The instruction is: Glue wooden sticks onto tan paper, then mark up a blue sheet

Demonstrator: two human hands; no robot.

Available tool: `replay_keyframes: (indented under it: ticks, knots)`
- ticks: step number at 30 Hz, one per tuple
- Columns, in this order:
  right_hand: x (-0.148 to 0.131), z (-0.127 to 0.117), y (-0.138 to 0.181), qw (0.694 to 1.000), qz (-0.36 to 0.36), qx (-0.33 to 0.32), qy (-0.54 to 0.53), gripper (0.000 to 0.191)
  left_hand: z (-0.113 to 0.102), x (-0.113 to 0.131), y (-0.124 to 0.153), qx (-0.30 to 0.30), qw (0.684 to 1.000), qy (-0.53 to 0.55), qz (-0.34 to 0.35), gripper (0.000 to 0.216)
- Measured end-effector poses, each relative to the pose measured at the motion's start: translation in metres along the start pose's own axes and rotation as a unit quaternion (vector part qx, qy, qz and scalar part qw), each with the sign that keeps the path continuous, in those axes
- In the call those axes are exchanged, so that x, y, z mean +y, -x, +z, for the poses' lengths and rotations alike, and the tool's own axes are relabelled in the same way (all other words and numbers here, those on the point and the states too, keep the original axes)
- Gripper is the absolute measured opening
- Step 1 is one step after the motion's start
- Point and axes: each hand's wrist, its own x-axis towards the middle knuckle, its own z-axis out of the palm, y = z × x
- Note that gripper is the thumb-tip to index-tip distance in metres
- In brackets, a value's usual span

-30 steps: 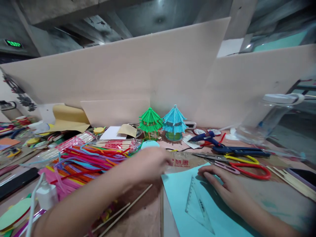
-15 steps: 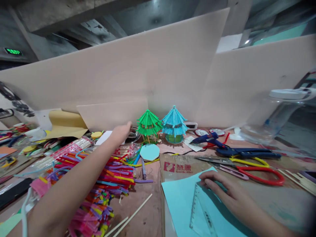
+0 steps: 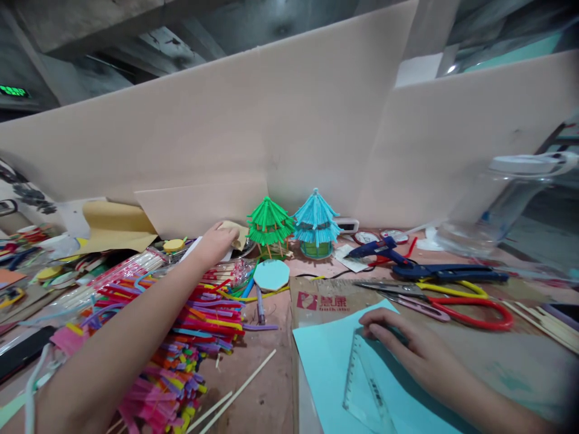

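My left hand (image 3: 219, 242) reaches to the back of the table, its fingers closed on a tan piece of paper or card (image 3: 237, 234) beside a shiny round dish. Close by stand a green model pavilion (image 3: 270, 228) and a blue model pavilion (image 3: 316, 224). My right hand (image 3: 398, 336) rests over a light blue sheet of paper (image 3: 323, 355), with curled fingers and thumb at the top corner of a clear set square (image 3: 364, 386). The set square lies flat on that sheet.
Colourful pipe cleaners (image 3: 199, 325) are heaped under my left forearm. Red-handled scissors (image 3: 479, 310), a blue glue gun (image 3: 380, 248) and blue pliers (image 3: 447, 273) lie at right. A blue octagon (image 3: 271, 275) sits before the pavilions. A clear jug (image 3: 506, 205) stands at far right.
The tan piece now shows in my left hand, lifted by the dish. My right hand stays at the set square's corner. The whole view has shifted slightly.
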Motion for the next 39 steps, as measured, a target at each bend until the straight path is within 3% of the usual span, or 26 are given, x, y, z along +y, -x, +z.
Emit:
replay_keyframes:
  ticks: [8, 16, 25, 31, 35, 36, 39]
  knots:
    - [-0.005, 0.0, -0.001, 1.0, 0.002, 0.0, 0.004, 0.035, 0.006, -0.007, -0.004, -0.094, 0.995, -0.007, -0.041, 0.033]
    - [-0.008, -0.001, -0.001, 1.0, -0.004, -0.004, 0.018, 0.033, 0.023, 0.012, -0.035, -0.036, 0.999, -0.018, -0.025, 0.036]
    - [-0.012, -0.002, -0.001, 1.0, -0.01, -0.008, 0.028, 0.032, 0.032, 0.013, -0.041, 0.013, 1.0, -0.011, 0.015, 0.036]
    - [-0.009, -0.004, 0.0, 0.999, -0.029, -0.005, 0.041, 0.03, 0.009, 0.02, -0.026, 0.074, 0.996, -0.013, 0.048, 0.035]
    - [-0.025, -0.007, 0.022, 0.975, -0.2, -0.011, 0.096, 0.023, -0.02, 0.025, 0.003, 0.115, 0.991, -0.004, 0.061, 0.013]
    - [-0.034, -0.007, 0.026, 0.962, -0.247, -0.03, 0.111, 0.023, -0.028, 0.028, 0.012, 0.126, 0.99, 0.001, 0.062, 0.016]
    - [-0.063, 0.001, 0.019, 0.936, -0.301, -0.093, 0.157, 0.024, -0.055, 0.045, 0.043, 0.174, 0.983, 0.021, 0.052, 0.021]
